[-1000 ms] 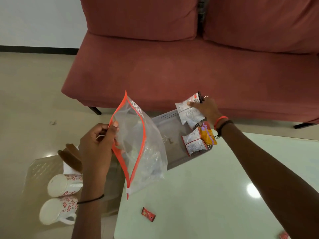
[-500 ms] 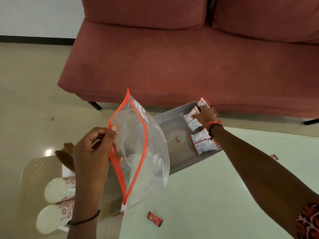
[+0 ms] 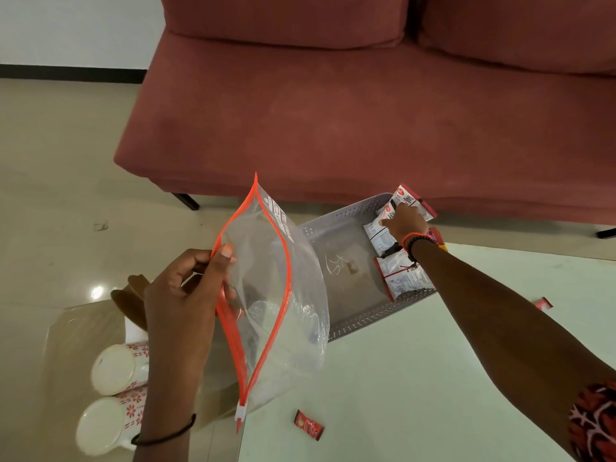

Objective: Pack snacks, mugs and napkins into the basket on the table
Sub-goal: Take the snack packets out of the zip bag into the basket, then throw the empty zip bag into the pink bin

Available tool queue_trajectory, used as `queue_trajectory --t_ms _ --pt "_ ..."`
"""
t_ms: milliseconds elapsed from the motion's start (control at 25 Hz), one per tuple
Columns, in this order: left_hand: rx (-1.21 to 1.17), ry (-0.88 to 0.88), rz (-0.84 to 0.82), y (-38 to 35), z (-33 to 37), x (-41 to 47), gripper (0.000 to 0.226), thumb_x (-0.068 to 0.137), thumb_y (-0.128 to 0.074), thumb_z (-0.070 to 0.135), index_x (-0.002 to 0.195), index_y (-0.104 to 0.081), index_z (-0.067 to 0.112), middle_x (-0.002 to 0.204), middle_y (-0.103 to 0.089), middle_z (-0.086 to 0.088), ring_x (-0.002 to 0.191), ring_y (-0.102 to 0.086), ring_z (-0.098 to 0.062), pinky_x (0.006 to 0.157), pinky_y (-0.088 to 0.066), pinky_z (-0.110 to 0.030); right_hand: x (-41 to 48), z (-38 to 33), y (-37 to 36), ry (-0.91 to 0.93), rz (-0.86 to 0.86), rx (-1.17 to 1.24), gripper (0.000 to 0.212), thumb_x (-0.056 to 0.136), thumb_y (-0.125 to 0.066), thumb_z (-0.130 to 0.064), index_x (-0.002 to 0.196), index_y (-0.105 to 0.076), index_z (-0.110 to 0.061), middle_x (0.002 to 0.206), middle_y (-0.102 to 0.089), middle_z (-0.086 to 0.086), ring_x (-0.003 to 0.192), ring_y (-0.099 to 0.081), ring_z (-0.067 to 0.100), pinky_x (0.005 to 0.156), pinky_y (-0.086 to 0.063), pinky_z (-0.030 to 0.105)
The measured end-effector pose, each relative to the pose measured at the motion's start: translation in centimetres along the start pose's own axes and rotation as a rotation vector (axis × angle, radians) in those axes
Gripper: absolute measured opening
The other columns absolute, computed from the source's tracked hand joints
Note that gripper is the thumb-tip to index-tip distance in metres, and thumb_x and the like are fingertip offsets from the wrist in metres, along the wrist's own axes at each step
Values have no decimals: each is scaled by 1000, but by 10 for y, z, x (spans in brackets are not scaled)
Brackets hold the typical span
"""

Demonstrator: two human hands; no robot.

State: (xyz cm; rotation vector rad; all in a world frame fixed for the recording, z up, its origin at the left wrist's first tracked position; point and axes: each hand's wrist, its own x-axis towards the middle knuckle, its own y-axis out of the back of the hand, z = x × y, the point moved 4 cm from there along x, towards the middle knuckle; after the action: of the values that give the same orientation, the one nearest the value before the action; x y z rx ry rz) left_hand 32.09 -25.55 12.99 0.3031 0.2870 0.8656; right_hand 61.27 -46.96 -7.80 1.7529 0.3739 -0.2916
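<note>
Red sofa (image 3: 333, 111) behind, pale glossy counter (image 3: 416, 378) in front. Basket (image 3: 333, 221) sits at the counter's far edge. Snack packs (image 3: 405, 278) are lined along its right wall, which I'd guess leaves the floor free for mugs and napkins. Your right grip (image 3: 405, 223) is on the upper packs; can't tell if it's pinching or just pressing them down. Left grip (image 3: 186, 288) pinches the bag (image 3: 283, 311) by its orange zip rim, mouth held open, likely for one-handed reach-ins. Two mugs (image 3: 116, 368) sit on a low glass table left of the counter, not yet packed. Loose red sachet (image 3: 308, 429) near the counter's front edge.
</note>
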Motion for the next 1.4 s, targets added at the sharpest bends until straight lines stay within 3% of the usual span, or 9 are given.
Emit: queue_trajectory --t_ms 280,480,560,680,760,920,1000,1240,1400 --pt "8 -7 -4 -1 10 -11 23 80 -63 41 73 -68 20 51 -61 0 46 -59 -24 60 -58 -50 -39 -1 35 98 -17 -98 33 91 -46 -5 122 -48 6 126 -53 26 119 -51 40 101 -43 45" --pt "-49 -15 -97 -15 25 -31 20 84 -65 26 66 -66 18 46 -59 0 36 -54 -11 42 -48 -19 -146 -11 50 593 -438 151 127 60 -86 -36 151 1 -27 156 -20 11 143 -20 27 116 -23 44" --pt "-36 -7 -189 -26 33 -44 18 84 -66 20 67 -66 15 46 -58 -2 36 -53 -7 38 -43 -13 -188 -16 54 785 -338 232 136 51 -85 -52 143 15 -43 159 8 -12 147 8 12 121 -3 45" --pt "-10 26 -385 -39 40 -67 15 83 -68 18 70 -67 11 48 -54 -5 38 -50 -8 38 -43 -17 -217 -21 56 790 -169 374 126 55 -81 -56 141 10 -46 158 4 -18 148 10 18 120 -8 55" --pt "11 23 -443 -40 45 -82 13 83 -68 17 73 -67 9 51 -54 -8 40 -49 -10 38 -44 -20 -224 -17 56 676 -184 376 95 63 -80 -49 143 -31 -35 160 -6 -9 149 2 24 117 -14 57" --pt "-2 -11 -344 -19 57 -96 14 72 -70 32 69 -70 18 46 -56 -2 38 -50 -11 39 -45 -20 -239 15 61 379 -402 886 9 77 -75 -28 79 -66 -29 129 -53 -16 124 -46 8 100 -41 36" --pt "36 -34 -307 -9 60 -101 17 66 -68 43 68 -72 26 47 -60 -1 39 -54 -9 42 -49 -18 -255 35 72 275 -543 1127 15 82 -68 -30 71 -58 -32 91 -61 -26 95 -59 3 77 -46 30" --pt "160 90 -258 -22 47 -121 12 79 -71 34 70 -72 26 53 -61 5 52 -57 -8 57 -52 -28 -294 80 103 94 -680 1405 14 95 -45 -15 88 -55 -9 104 -70 10 92 -69 29 89 -53 51" --pt "203 223 -387 -45 41 -146 9 85 -67 19 81 -68 11 66 -59 -5 40 -54 2 41 -44 -8 -315 106 129 32 -548 1339 12 89 -51 -3 85 -46 -13 91 -67 17 78 -65 28 84 -55 46"
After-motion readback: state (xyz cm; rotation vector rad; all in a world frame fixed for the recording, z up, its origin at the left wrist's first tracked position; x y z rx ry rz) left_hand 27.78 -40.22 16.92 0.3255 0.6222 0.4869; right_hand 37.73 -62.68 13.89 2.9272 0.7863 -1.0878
